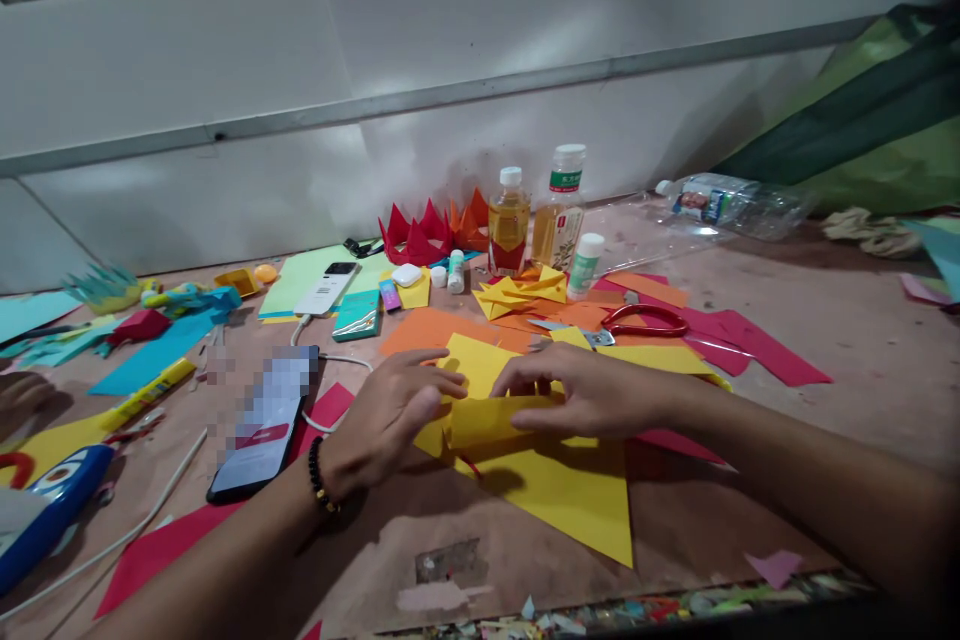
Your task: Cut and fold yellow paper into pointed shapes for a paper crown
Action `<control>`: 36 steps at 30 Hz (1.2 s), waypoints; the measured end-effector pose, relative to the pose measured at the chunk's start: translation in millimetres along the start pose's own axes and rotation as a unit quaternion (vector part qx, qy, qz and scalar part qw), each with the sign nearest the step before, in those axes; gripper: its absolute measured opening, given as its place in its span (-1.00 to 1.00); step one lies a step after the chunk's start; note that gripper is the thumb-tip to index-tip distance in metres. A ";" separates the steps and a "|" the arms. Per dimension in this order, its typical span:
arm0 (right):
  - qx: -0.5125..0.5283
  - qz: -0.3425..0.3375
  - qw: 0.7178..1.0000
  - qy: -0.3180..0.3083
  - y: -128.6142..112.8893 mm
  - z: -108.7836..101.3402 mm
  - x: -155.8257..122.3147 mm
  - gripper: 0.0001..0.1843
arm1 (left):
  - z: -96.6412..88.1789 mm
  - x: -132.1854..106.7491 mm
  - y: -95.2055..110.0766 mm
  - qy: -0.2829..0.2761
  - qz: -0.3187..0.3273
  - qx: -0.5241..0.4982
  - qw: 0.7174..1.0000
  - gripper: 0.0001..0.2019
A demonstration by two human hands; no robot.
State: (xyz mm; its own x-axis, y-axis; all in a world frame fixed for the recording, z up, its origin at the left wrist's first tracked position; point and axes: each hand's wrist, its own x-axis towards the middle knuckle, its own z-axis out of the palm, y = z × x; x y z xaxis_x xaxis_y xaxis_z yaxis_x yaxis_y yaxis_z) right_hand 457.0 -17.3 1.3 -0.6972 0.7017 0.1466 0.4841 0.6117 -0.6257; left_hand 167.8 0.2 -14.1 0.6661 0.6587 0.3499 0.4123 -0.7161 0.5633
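A yellow sheet of paper (577, 500) lies on the table in front of me, with a folded strip (487, 423) standing up across it. My right hand (577, 390) has its thumb on the near side of this strip and its fingers curled behind it. At the strip's left end, my left hand (394, 410) stretches its fingers over the paper, thumb apart, with nothing gripped. It wears a dark bead bracelet (321, 475). Red-handled scissors (643, 321) lie behind my right hand. Beyond the hands rests a folded yellow paper piece (521, 294).
A phone (266, 425) with a white cable lies left of my left hand. Drink bottles (509, 220), a glue bottle (587, 265) and red paper crowns (416, 235) stand at the back. At the left edge, another person's hand (26, 405) is near a blue case (56, 510).
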 end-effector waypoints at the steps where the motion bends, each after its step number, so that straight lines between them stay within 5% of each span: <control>1: 0.006 0.007 1.000 0.017 0.2 4.1 0.9 -0.70 | 1.4 -0.4 1.0 0.005 0.000 -0.005 1.000 -0.60; 5: 0.029 0.021 0.993 0.115 5.0 14.9 3.4 -0.40 | 11.5 -0.6 6.3 0.068 -0.019 -0.024 0.997 -0.77; 9: 0.016 -0.024 0.988 0.152 11.0 9.5 3.4 -0.72 | 12.1 -2.7 9.2 0.126 -0.010 -0.051 0.991 -0.72; 12: -0.014 -0.073 0.994 0.086 9.3 1.3 0.8 -0.83 | 7.8 -3.4 7.0 0.135 -0.030 -0.035 0.990 -0.53; 16: -0.034 -0.108 0.991 -0.066 -1.1 -1.3 -3.3 -0.66 | 10.4 -0.4 -0.8 0.078 -0.067 0.030 0.994 -0.70; 20: -0.010 -0.102 0.990 -0.101 -7.9 -0.2 -2.8 -0.78 | 17.4 1.1 -5.1 0.014 -0.056 0.064 0.996 -0.73; 29: 0.006 -0.047 0.997 0.066 -0.4 -9.2 -0.4 -0.82 | 1.7 3.4 13.5 0.013 -0.056 0.088 0.994 -0.43; 36: 0.002 -0.066 0.988 -0.137 -9.4 -5.7 -3.2 -0.78 | -2.7 0.5 35.4 -0.107 0.015 0.115 0.987 -0.62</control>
State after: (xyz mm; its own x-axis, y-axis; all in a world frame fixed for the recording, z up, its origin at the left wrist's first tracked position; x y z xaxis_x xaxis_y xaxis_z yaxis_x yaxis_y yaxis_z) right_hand 457.7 -23.2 11.1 -0.8716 0.4900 0.0142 0.3773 0.6890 -0.6188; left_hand 181.0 -24.2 8.0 0.7863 0.5901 0.1831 0.5045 -0.7842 0.3612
